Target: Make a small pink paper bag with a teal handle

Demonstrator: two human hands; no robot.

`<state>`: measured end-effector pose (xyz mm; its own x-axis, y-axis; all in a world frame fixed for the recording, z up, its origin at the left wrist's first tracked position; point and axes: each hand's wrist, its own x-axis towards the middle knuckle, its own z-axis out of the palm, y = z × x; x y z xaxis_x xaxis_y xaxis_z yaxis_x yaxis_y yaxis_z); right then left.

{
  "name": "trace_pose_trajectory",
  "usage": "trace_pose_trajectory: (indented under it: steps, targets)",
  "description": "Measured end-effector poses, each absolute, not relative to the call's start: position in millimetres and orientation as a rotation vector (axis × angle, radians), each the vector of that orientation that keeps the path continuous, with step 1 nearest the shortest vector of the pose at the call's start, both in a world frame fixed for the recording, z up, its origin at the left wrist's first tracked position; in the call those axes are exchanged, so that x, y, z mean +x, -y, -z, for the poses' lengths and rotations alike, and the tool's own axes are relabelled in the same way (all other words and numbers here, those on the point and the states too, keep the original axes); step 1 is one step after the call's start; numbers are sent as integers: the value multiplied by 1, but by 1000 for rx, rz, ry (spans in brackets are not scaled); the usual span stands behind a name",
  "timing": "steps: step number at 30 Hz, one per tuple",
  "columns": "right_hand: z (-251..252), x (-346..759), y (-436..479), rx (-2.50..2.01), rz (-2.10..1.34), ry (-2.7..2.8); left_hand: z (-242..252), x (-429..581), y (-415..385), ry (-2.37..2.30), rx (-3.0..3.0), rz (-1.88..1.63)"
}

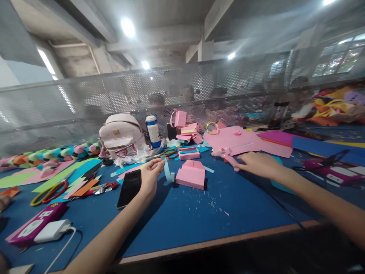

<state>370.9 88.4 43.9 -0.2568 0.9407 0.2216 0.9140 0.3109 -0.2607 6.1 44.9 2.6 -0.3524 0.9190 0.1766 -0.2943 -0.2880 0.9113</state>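
Item: paper strip, light blue, narrow, thin and limp. My left hand has it clamped at its upper end between thumb and fingertips. From there it curls downward, long axis roughly upright, and the lower end hangs just above the tabletop.

The strip lies right of my left hand and just left of the pink paper box, close to it but apart. The left hand is much the nearer.

My right hand lies palm down well to the right, fingertips at the handle of the pink glue gun. I cannot tell whether it has closed on the handle. The gun rests at the near edge of a large pink sheet, nozzle pointing left.

Surroundings: a black phone lies flat just left of my left wrist. Behind it are a pale backpack and a white bottle, and scissors lie among paper offcuts at far left.
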Motion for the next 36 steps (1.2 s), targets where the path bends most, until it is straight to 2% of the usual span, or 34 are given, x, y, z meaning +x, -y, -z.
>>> trace_pose_trajectory:
  steps: [2,6,12,17,22,29,36]
  targets:
    - [-55,360,-65,-1712,68,2342,-2,7,-45,-1049,944,-1774]
    - [-68,323,-42,-1281,-180,2586,-1,6,-47,-1046,967,-1774]
    - [-47,268,-83,-1288,99,2509,0,1,-50,-1022,984,-1785]
    - [-32,243,-112,-1257,31,2532,0,-1,-51,-1026,986,-1785]
    - [-52,244,-114,-1170,-19,2504,-2,-2,-52,-1029,968,-1814]
    - [-101,259,-95,-949,-304,2478,-4,0,-50,-1014,962,-1858]
    - [-100,244,-82,-777,-763,2476,-3,2,-49,-988,1005,-1889]
